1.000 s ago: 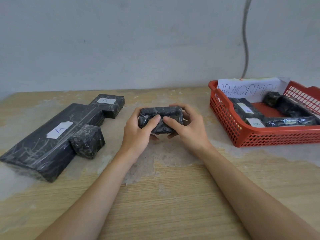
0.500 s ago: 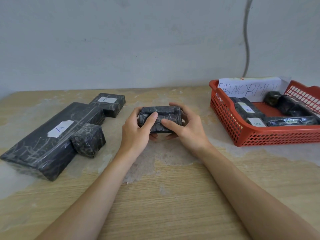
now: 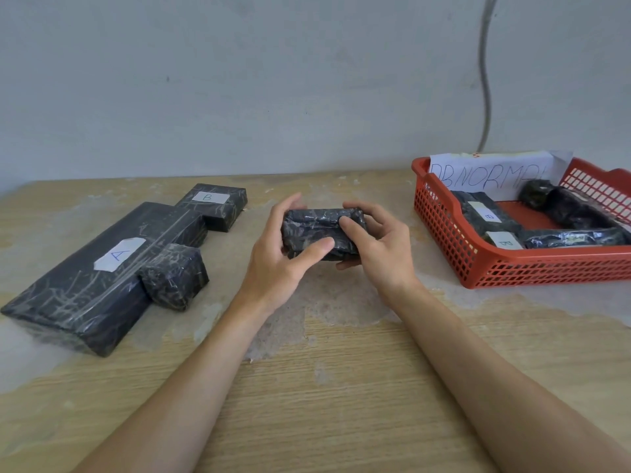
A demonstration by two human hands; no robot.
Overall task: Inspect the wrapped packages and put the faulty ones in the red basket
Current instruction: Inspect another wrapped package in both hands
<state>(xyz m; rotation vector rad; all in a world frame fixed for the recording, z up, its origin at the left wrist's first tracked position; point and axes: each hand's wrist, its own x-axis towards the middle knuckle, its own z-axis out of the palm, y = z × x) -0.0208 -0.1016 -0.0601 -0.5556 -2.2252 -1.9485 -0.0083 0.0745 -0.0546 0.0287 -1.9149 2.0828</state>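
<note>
Head view | left hand (image 3: 273,257) and right hand (image 3: 379,249) both grip 1 black wrapped package (image 3: 319,233) above worktop (image 3: 341,387) | red basket (image 3: 532,268) at right

At frame centre the small black block-shaped package (image 3: 307,227) wears glossy, crinkled plastic film, the tan wood-grain table (image 3: 341,387) looks matt and scuffed, and the red lattice basket (image 3: 529,268) at right is smooth plastic.

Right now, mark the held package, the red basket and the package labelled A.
held package (image 3: 307,227): head view, wrinkled top face.
red basket (image 3: 546,268): head view, front mesh wall.
package labelled A (image 3: 116,257): head view, its white label.
</note>
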